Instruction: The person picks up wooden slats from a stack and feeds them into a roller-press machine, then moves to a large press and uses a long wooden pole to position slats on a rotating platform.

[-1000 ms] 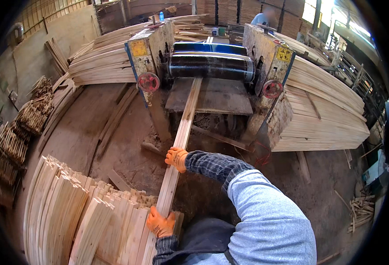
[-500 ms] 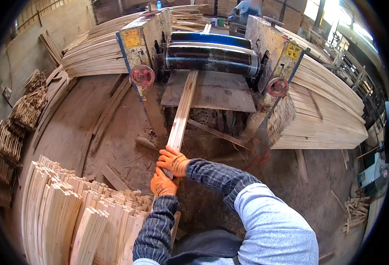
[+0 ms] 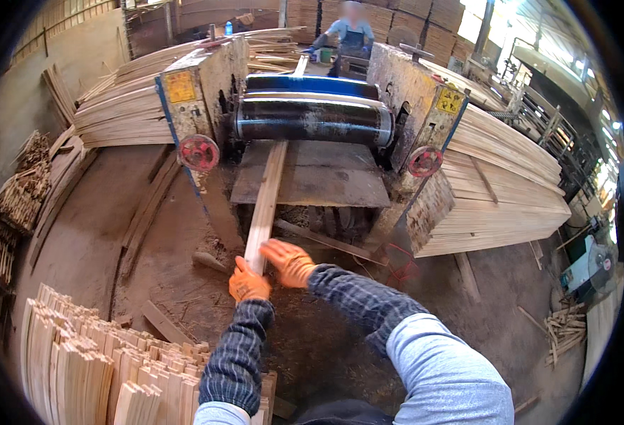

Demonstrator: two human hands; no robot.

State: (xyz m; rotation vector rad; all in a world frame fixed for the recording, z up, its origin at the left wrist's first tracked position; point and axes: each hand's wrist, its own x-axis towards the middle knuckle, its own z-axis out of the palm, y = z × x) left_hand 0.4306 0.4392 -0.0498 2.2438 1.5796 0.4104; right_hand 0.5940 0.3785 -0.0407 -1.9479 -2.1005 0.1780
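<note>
While the long pale board [image 3: 266,202] slides out from under the dark roller [image 3: 314,120], the left hand [image 3: 249,282] closes its gloved fingers on the near end and the right hand [image 3: 290,261] hovers open beside it, so the step reads as receiving, which calls next for a steady, straight pull.

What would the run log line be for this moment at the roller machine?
left orange-gloved hand: grips near end of long pale wooden board | right orange-gloved hand: open, beside board | board: far end under black roller
</note>
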